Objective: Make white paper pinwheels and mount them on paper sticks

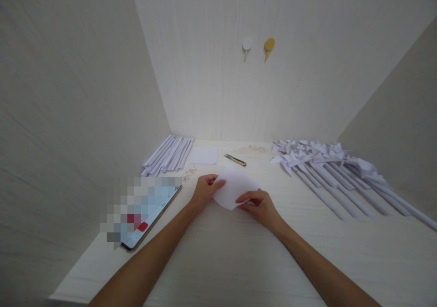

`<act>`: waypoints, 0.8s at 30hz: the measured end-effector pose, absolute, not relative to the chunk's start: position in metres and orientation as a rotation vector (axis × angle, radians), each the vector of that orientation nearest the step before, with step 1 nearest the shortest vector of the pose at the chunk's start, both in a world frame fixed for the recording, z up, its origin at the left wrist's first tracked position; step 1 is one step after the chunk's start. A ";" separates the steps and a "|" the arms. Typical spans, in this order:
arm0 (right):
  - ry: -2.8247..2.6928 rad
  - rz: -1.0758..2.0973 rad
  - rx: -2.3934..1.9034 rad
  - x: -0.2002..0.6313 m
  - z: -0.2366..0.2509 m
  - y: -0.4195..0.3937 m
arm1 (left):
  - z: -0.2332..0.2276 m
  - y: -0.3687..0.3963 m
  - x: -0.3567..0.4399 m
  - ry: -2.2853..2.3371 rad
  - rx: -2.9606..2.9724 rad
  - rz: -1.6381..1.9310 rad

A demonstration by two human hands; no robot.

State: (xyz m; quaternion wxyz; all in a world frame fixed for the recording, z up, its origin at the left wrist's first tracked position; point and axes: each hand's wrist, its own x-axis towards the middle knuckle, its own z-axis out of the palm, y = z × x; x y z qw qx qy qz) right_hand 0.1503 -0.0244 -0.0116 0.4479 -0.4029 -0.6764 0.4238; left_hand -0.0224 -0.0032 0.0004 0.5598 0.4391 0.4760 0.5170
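White paper filled both my hands: one sheet (235,184), held just above or against the desk (218,261), straight in front of me, turned like a diamond with one corner pointing back toward my body and the opposite one toward the wall. It looked nearly square, so I could not tell a long axis. My left hand (205,191) pinched its left side between thumb and fingers, and my right hand (257,207) gripped the lower right edge. Beyond it lay one pair of snips (235,160), tips aimed left and away from me, and left of that a flat white paper piece (205,155), perhaps one sheet or several. Two groups of tiny pale bits (189,174) were scattered, one near the left and one at the back. Rolled paper tubes (175,154) lay bundled at far left, too overlapped to count; the paper pinwheels (317,154) piled at right, heads toward the wall and most sticks slanting toward me, also defied counting. One phone (160,210) lay at my left, partly blurred; a "2" seemed readable on its screen. Two hooks were on the wall, one white (246,44), one yellow (269,44).
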 end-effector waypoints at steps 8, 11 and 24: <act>-1.722 0.628 -1.060 0.162 -0.001 -0.021 | -0.002 -0.006 -0.020 1.221 1.300 1.154; -1.742 0.684 -1.066 0.165 0.000 -0.019 | -0.001 -0.008 -0.019 1.192 1.368 1.047; -1.555 0.866 -1.150 0.166 -0.001 -0.014 | 0.002 -0.011 -0.015 0.979 1.362 0.832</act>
